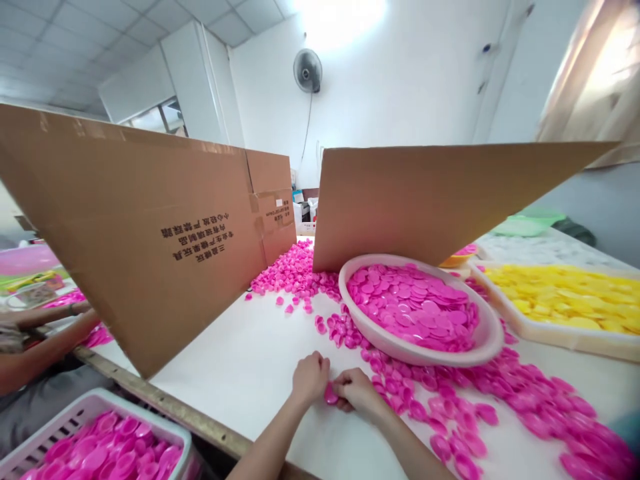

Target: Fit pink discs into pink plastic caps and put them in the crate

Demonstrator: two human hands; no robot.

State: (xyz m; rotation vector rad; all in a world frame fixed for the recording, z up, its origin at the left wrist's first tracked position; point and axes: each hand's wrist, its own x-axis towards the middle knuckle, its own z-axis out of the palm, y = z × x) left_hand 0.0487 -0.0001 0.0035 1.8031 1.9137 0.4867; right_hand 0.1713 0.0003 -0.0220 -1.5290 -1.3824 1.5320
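Piece of pink plastic (331, 394) is pinched between left hand (310, 377) and right hand (356, 390), fingers narrowed; pink discs (410, 307) are contained in pale basin (425, 359) beyond right hand.

A single head-worn view from close above the white table (225, 353), forward and downward.

The pink pieces (520, 383) look like smooth, glossy plastic, the basin (425, 358) smooth plastic, the panels (400, 207) matt cardboard.
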